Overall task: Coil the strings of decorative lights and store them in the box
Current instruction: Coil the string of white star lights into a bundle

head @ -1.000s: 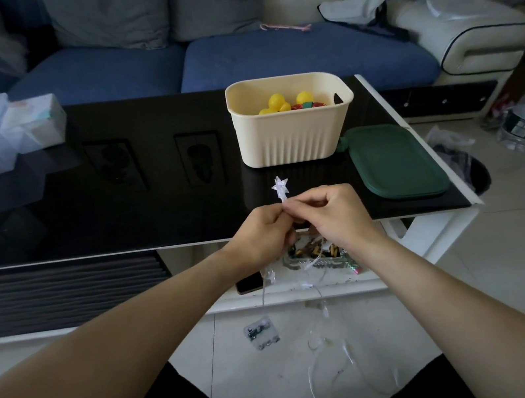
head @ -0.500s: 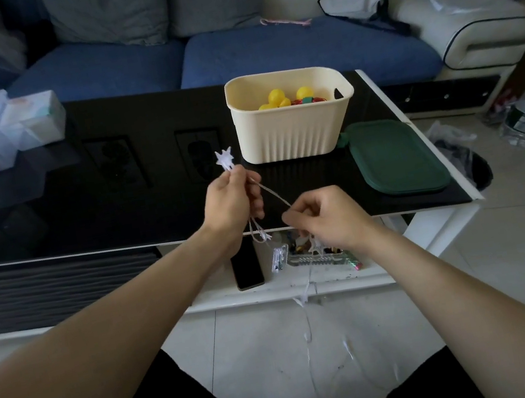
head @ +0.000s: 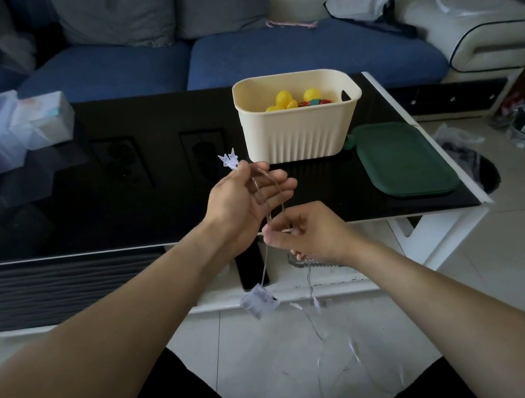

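Midway through coiling, left hand pinches star lights, apparently anchoring loops; right hand pinches wire, feeding slack.

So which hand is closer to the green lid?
The right hand. It pinches the clear light string just left of the flat dark green plastic lid; the left hand holds the white stars farther left.
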`<act>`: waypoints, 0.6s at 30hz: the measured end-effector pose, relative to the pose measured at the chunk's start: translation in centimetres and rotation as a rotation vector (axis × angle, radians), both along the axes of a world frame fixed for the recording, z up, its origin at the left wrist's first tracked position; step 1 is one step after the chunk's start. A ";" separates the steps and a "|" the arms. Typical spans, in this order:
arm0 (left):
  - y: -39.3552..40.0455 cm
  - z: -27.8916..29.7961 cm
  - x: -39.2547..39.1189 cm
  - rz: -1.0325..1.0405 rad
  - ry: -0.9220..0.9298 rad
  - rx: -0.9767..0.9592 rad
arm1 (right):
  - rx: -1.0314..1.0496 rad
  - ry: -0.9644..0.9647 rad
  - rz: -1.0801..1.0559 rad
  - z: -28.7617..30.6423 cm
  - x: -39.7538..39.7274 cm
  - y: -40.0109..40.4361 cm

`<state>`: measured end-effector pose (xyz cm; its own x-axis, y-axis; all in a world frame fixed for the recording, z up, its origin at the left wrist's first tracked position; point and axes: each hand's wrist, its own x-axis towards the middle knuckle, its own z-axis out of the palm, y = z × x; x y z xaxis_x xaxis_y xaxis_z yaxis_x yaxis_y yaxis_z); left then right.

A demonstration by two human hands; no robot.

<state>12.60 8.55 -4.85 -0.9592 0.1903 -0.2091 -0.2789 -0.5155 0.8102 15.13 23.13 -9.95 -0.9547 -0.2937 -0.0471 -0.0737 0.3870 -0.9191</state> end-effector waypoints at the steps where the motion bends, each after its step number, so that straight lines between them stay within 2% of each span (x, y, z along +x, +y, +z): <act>1: 0.0 0.1 0.0 0.007 -0.001 -0.011 | -0.002 -0.018 0.020 0.1 0.1 -0.1; 7: -1.4 0.0 -1.0 0.108 -0.036 -0.092 | 0.053 -0.078 0.056 0.7 0.0 -0.2; 18: -1.7 0.2 -1.0 0.081 0.000 -0.102 | 0.032 -0.157 0.083 0.1 -0.5 0.3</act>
